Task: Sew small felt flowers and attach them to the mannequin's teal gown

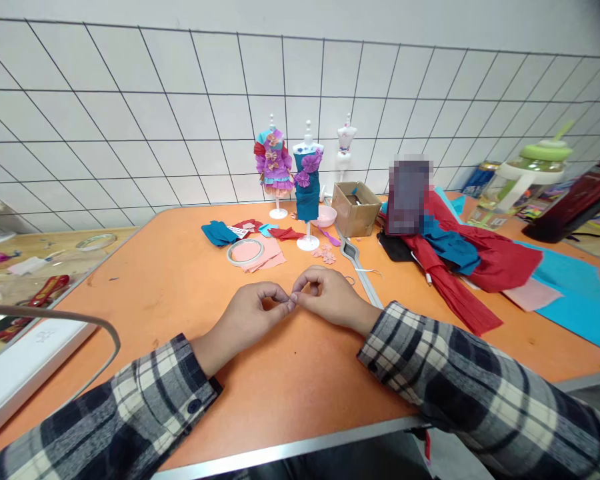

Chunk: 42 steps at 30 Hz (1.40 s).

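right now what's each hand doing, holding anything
left hand: thumb and fingertips pinched together, too small to tell if anything is held
right hand: pinched too, fingertips meeting the left's, held item can't be told

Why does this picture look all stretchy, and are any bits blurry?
Head view: the wall's lines slant and spread at the sides, and the red bottle looks stretched, probably from a wide lens; head view: the dark panel is broken into blurry squares; head view: anything between the fingertips of the left hand and right hand is too small to tell.
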Motion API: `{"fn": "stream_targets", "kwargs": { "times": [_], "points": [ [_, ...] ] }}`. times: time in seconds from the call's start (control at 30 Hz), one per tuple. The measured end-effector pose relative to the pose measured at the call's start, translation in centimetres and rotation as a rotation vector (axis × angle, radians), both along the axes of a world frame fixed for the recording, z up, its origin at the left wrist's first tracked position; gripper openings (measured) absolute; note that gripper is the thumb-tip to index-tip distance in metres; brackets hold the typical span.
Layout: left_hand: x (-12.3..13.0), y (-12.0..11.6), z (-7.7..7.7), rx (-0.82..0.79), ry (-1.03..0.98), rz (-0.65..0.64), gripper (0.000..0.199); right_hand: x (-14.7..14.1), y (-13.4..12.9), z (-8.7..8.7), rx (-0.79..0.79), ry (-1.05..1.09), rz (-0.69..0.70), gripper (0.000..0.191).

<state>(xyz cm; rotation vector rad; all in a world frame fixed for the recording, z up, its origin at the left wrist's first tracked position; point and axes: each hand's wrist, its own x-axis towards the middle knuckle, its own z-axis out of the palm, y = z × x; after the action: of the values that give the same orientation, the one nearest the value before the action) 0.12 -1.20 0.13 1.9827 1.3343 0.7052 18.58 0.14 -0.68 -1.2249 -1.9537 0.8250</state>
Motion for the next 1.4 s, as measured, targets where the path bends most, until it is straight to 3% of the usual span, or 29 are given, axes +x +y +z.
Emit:
{"fn": "stream_targets", "kwargs": {
  "times": [0.2,0.43,0.7,0.83,0.93,1.03,1.17,1.4],
  "points": [
    [0.0,0.1,-0.1,-0.064,-0.152,0.006,0.027,-0.2,0.3,-0.5,-0.122,0.060,-0.021,0.013],
    [-0.2,0.2,-0.1,-0.068,-0.188,0.013,0.028,-0.1,0.3,-0.3,-0.293,0.209,0.044,0.014],
    [-0.2,0.3,0.0,-0.061,-0.149,-0.004,0.030,0.0,0.0,0.2,-0.260,0.222,0.043,0.013],
    [-0.1,0.4,0.0,-0.046,-0.181,0.052,0.031,0.1,0.2,0.2,-0.254,0.220,0.004,0.014],
    [-0.1,0.4,0.3,0.036,-0.191,0.132,0.037,0.1,0.3,0.2,-0.223,0.194,0.003,0.015],
    [-0.1,0.4,0.7,0.120,-0.166,0.102,0.028,0.0,0.3,0.0,-0.204,0.157,0.030,0.013],
    [0.0,0.3,0.8,0.000,-0.217,0.089,0.022,-0.3,-0.1,-0.3,-0.191,0.200,0.022,0.013],
    [-0.4,0.4,-0.3,-0.183,-0.460,0.123,0.024,-0.5,-0.6,0.0,-0.378,0.270,0.019,0.017]
  ]
}}
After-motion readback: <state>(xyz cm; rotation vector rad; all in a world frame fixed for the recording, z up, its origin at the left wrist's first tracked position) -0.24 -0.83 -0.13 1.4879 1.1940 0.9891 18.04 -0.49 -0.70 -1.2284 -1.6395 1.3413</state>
